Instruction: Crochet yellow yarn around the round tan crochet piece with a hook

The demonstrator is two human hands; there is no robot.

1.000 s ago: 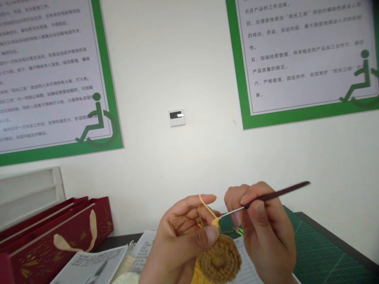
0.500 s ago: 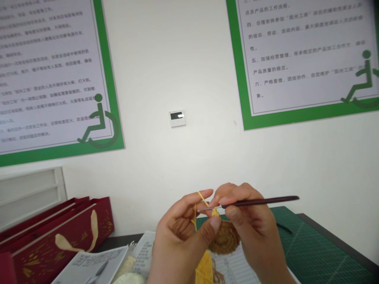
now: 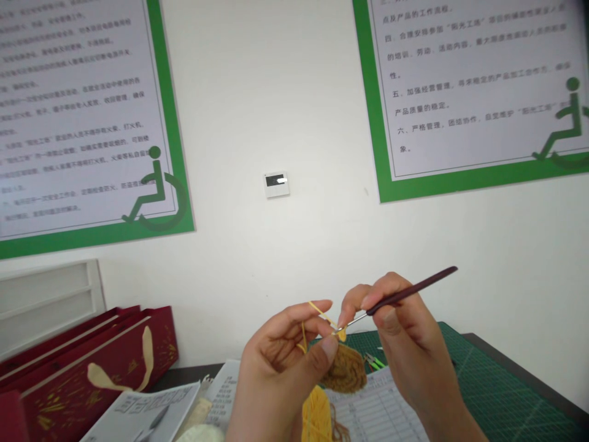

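The left hand pinches a stitched brown disc; the right hand grips a hook; yellow yarn lies unworked.

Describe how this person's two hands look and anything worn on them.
The left hand and the right hand are both bare: no gloves, rings, watch or bracelet show. No sleeve is in view on either side, up to the picture's bottom edge. The nails are too small to judge for polish.
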